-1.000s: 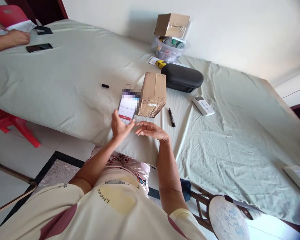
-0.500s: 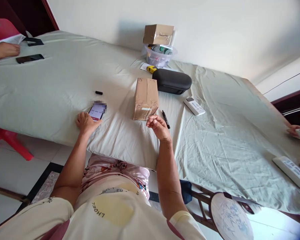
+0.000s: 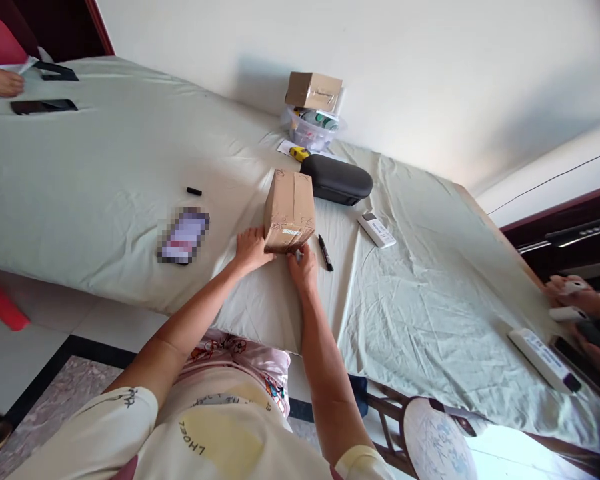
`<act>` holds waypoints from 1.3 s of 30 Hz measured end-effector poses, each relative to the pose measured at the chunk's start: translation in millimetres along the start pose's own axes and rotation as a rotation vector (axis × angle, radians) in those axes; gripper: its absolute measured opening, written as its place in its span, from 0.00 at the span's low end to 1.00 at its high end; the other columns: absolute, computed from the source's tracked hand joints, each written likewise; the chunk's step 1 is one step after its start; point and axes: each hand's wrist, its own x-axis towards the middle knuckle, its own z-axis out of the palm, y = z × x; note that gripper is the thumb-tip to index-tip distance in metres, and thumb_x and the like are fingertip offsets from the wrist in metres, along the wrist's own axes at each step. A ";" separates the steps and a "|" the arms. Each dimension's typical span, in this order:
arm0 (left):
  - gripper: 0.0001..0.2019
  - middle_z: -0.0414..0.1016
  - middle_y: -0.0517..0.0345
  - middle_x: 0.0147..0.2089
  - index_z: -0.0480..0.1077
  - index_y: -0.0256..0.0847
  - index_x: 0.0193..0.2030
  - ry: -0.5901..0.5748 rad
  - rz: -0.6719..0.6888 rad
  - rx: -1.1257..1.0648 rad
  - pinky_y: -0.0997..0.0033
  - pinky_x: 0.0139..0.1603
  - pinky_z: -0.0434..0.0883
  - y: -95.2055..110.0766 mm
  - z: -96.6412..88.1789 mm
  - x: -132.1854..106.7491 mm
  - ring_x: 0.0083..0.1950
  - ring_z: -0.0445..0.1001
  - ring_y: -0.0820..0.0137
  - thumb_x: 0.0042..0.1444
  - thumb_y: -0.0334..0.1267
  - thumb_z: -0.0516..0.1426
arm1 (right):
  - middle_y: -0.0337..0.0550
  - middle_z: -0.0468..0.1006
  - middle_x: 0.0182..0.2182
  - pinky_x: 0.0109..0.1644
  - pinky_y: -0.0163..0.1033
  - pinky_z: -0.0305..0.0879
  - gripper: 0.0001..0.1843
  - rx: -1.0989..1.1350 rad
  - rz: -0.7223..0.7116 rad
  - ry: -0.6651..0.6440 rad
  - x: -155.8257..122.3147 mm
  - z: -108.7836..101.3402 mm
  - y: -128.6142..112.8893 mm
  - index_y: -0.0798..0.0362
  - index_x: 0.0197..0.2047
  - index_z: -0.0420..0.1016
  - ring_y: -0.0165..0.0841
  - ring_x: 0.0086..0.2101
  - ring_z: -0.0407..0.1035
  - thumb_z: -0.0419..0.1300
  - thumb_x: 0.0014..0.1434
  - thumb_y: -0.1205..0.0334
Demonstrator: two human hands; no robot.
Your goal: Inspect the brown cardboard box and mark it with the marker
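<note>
A brown cardboard box (image 3: 291,203) stands on the cloth-covered table in front of me, with pen scribbles at its corners and a small pale label on its near face. My left hand (image 3: 253,251) grips its lower left side, the thumb along the bottom near edge. At the lower right near corner my right hand (image 3: 305,268) holds the same box, its fingertips curled against the bottom edge. Just right of that hand lies a black marker (image 3: 325,253) without its cap. The black cap (image 3: 194,191) lies to the left, above a phone (image 3: 184,236) with a blurred screen.
Behind the box lie a black hard case (image 3: 336,179) and a yellow tape measure (image 3: 299,153). A plastic tub (image 3: 310,136) carries another carton (image 3: 313,91) by the wall. A white device (image 3: 377,230) lies right. Other people's hands are at the far left and right edges.
My left hand has left the phone and moved right to the box. My right hand has gone from a loose pose near the box down to its lower near corner. The view has shifted slightly.
</note>
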 end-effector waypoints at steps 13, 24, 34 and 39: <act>0.25 0.82 0.37 0.62 0.73 0.35 0.66 0.056 -0.008 -0.095 0.50 0.71 0.72 -16.9 11.1 -6.4 0.68 0.79 0.49 0.62 0.31 0.67 | 0.41 0.83 0.35 0.46 0.48 0.75 0.14 -0.011 0.093 -0.017 -3.3 9.2 3.8 0.46 0.42 0.70 0.40 0.35 0.75 0.66 0.54 0.55; 0.32 0.80 0.44 0.69 0.62 0.40 0.78 0.043 -0.061 -0.249 0.55 0.71 0.75 -21.7 6.9 -5.0 0.66 0.82 0.53 0.68 0.31 0.59 | 0.47 0.87 0.38 0.49 0.53 0.78 0.21 0.106 0.185 -0.022 -9.2 4.5 -18.4 0.47 0.49 0.72 0.45 0.40 0.82 0.64 0.56 0.45; 0.32 0.80 0.51 0.69 0.64 0.46 0.78 0.152 -0.101 -0.413 0.60 0.64 0.80 -24.3 15.4 -4.7 0.63 0.84 0.58 0.68 0.28 0.54 | 0.46 0.86 0.35 0.49 0.51 0.76 0.17 0.074 0.194 -0.058 -8.8 3.6 -21.3 0.49 0.43 0.75 0.42 0.38 0.78 0.66 0.58 0.45; 0.33 0.84 0.49 0.64 0.67 0.42 0.75 0.251 -0.108 -0.477 0.64 0.63 0.80 -28.6 20.5 -2.8 0.61 0.85 0.62 0.62 0.26 0.54 | 0.47 0.84 0.37 0.45 0.48 0.75 0.26 0.123 0.138 -0.006 -8.1 4.8 -17.3 0.50 0.47 0.74 0.41 0.37 0.78 0.66 0.58 0.37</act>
